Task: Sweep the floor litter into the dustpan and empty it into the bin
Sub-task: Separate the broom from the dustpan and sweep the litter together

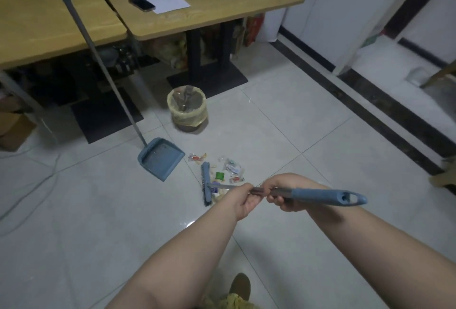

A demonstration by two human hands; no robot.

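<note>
Head view: the floor litter (227, 173) is a loose scatter of small wrappers on the pale tiled floor (283, 135), mostly clear and white plastic with red print, plus one green packet near the middle. It lies just right of the broom head (206, 183), a narrow blue block with dark bristles resting on the tiles and touching the nearest scraps. The broom's metal shaft runs back to a blue handle with a hanging hole. The left hand (243, 200) is clenched around the shaft; the right hand (283, 191) grasps it just behind, at the start of the blue grip. The dustpan (161, 158), blue with a long handle leaning on a wooden table (37, 24), sits near the litter's left side, mouth facing it. The bin (187, 108), lined with a yellowish bag, stands beyond.
</note>
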